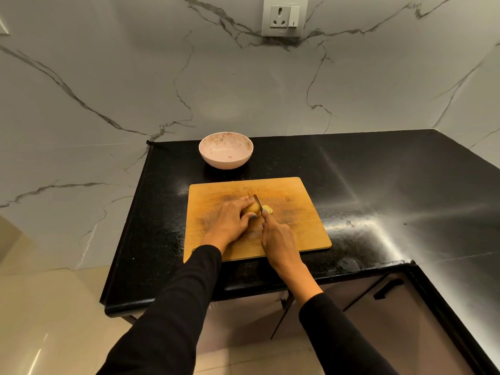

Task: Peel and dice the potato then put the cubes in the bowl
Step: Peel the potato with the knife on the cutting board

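The left hand (230,219) is curling over the potato (251,209), fingers on top and thumb at the near side, pinning it to the board (297,228), while the right hand (278,236) is gripping the knife (259,203) by its handle with the forefinger lying along the top; the blade is standing in the potato's right end, and a pale slice (268,209) is lying just beside it on the board. The potato looks firm and fairly light, round enough to roll and probably slick where cut, so holding it from above with fingertips tucked back from the blade seems the safe grip. Both forearms, in black sleeves, are reaching forward over the desk (378,185) edge, wrists low, the right one angling in toward the left. The bowl (226,154) is sitting beyond the board, holding no cubes yet
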